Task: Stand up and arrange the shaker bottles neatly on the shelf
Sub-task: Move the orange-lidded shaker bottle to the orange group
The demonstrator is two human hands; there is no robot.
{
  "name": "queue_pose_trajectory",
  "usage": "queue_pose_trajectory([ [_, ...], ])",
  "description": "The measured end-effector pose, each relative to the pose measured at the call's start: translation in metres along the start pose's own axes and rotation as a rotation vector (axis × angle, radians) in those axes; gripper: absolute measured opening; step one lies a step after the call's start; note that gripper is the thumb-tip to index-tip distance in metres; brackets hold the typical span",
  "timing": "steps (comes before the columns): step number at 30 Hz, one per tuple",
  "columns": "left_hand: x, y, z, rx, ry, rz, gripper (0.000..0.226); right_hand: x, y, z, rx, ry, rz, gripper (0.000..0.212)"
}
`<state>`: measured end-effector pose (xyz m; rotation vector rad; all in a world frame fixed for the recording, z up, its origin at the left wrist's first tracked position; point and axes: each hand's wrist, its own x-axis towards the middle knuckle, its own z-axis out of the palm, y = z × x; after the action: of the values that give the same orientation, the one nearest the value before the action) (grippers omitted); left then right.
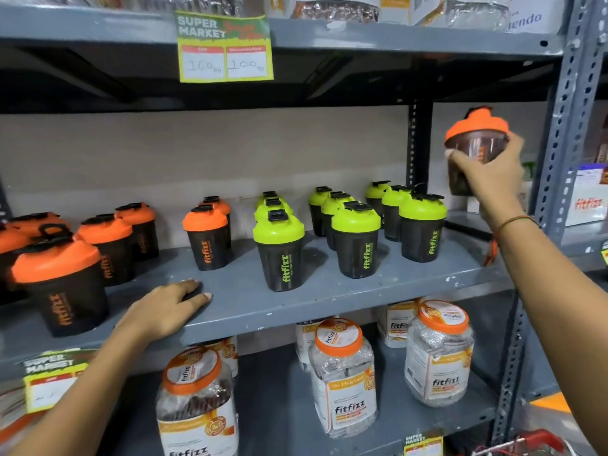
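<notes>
Head view: grey metal shelf (329, 301) runs across the middle of frame. Right hand (490, 179) at 2 o'clock, raised above the shelf's right end, fingers wrapped around an orange-lid shaker bottle (475, 139), upright, slightly tilted, lifted clear of the shelf. Left hand (167, 311) at 8 o'clock, palm down, flat on the shelf's front edge, fingers spread, holding nothing. Green-lid shakers (355, 241) stand upright in rows from centre toward 3 o'clock, just beside each other, below and left of the held bottle. Orange-lid shakers (108, 248) stand upright from centre-left out to 9 o'clock; nearest one at far left, just beside the left hand. Price sign (225, 47) hangs off the upper shelf at 12 o'clock. Clear jars (342, 373) with orange lids sit on the lower shelf from 6 to 4 o'clock. Thin bracelet (513, 222) on the right wrist.
</notes>
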<state>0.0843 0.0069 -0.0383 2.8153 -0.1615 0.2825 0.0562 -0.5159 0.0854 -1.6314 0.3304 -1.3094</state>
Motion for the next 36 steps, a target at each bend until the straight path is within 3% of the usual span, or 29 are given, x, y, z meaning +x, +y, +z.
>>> queue_pose_trajectory([
  [6, -0.008, 0.004, -0.003, 0.013, 0.077, 0.002, 0.048, -0.075, -0.092, 0.033, 0.502, -0.074, -0.089, 0.093],
  [12, -0.019, -0.002, -0.003, 0.026, 0.178, -0.056, 0.038, -0.194, -0.148, 0.102, 0.833, -0.444, -0.116, 0.089],
  [17, -0.029, -0.01, 0.001, 0.049, 0.281, -0.065, 0.04, -0.283, -0.145, 0.164, 0.611, -0.673, -0.068, 0.126],
  [26, -0.028, -0.013, 0.01, 0.097, 0.38, -0.037, 0.029, -0.338, -0.087, 0.22, 0.309, -0.844, 0.041, 0.119],
  [36, -0.029, -0.013, 0.01, 0.091, 0.417, -0.037, 0.03, -0.336, -0.088, 0.208, 0.192, -0.859, -0.046, 0.13],
])
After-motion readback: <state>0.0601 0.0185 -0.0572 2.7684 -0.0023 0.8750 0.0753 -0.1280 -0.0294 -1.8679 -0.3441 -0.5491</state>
